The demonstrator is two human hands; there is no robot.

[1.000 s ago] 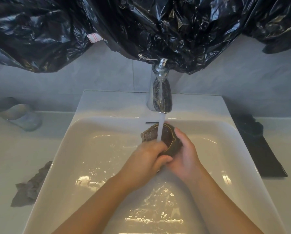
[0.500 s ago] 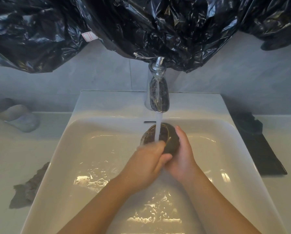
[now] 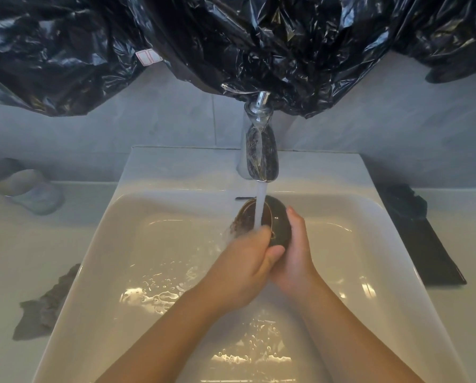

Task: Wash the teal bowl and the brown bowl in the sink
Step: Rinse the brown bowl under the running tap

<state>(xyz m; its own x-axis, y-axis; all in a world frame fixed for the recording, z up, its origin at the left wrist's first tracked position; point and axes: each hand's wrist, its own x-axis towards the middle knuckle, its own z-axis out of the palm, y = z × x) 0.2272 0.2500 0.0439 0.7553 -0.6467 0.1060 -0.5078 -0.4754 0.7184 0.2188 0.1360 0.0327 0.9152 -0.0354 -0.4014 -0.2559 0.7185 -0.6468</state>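
The brown bowl (image 3: 279, 217) is held tilted on its side under the running tap (image 3: 260, 150), its opening turned left toward the water stream. My right hand (image 3: 294, 252) cups the bowl's outside from the right. My left hand (image 3: 245, 261) grips the near rim, fingers reaching into the bowl, thumb on the outside. Both are over the white sink (image 3: 391, 244), which holds shallow water. The teal bowl (image 3: 35, 193) lies tipped on the counter at the far left.
A crumpled grey cloth (image 3: 46, 308) lies on the counter left of the sink. A black flat object (image 3: 422, 241) rests on the counter to the right. Black plastic sheeting (image 3: 231, 37) hangs above the tap.
The bowl has rolled slightly in my hands, showing more of its dark outside. My left hand's fingers have shifted along the rim under the stream.
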